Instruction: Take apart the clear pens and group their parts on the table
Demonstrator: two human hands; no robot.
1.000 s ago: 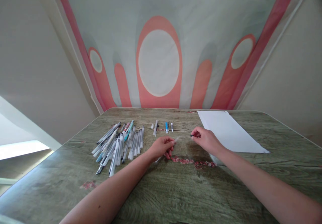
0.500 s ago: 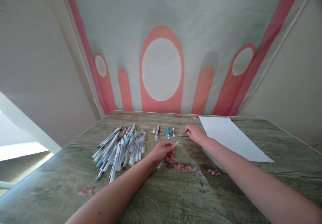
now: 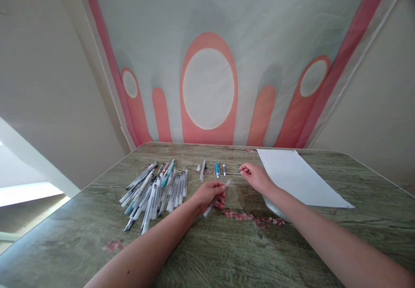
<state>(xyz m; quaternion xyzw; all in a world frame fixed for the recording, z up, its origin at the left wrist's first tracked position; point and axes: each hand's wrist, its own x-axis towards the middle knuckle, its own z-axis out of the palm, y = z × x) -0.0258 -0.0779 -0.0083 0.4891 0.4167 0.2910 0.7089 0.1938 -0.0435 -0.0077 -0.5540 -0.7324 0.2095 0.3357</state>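
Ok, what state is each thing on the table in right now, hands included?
Left hand: closed around a clear pen, tilted above the table.
Right hand: fingertips curled together; what they pinch is too small to tell.
Pile of pens: lying loose, left of the left hand.
Small pen parts: lying apart in a row.
Sheet of paper: flat, blank.

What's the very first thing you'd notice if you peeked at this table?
Probably the big heap of pens lying on the left part of the wooden table. Next, the left hand in the middle pinching a clear pen, with the right hand beside it, near a white sheet of paper. Behind the table hangs a grey banner with large pink ovals.
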